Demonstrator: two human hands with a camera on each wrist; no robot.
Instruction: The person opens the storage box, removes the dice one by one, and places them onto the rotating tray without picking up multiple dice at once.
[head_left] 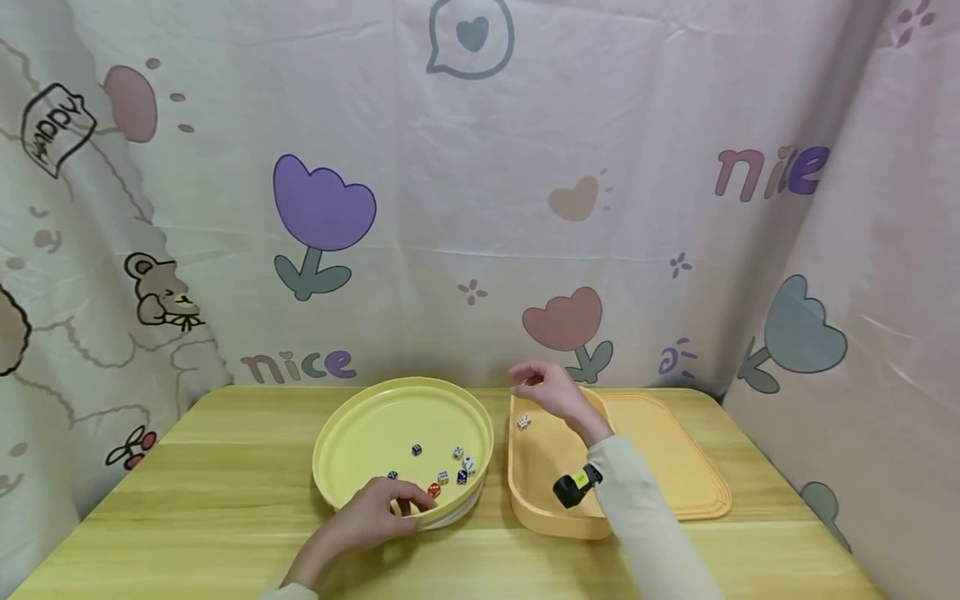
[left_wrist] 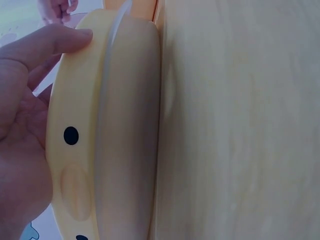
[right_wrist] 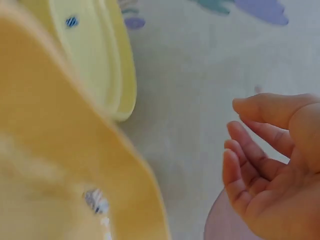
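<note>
A round yellow basin [head_left: 397,408] stands left of centre, with blue, white and red dice scattered inside. My left hand [head_left: 378,512] grips its near rim, thumb outside and fingers over the edge. In the left wrist view, black dots and an orange oval mark the basin's side [left_wrist: 75,165] beside that hand [left_wrist: 30,105]. A red die [head_left: 434,490] lies close to the left fingertips. Above the back of an orange bin [head_left: 555,521], my right hand [head_left: 555,392] hovers with fingers loosely bent and nothing visible between them. White dice [head_left: 523,422] sit in the bin's far left corner.
A flat orange lid [head_left: 675,450] lies right of the bin, partly behind the right forearm. A black wrist camera [head_left: 573,490] is strapped to the right sleeve. Behind the wooden table [head_left: 187,492] hangs a printed curtain [head_left: 450,183].
</note>
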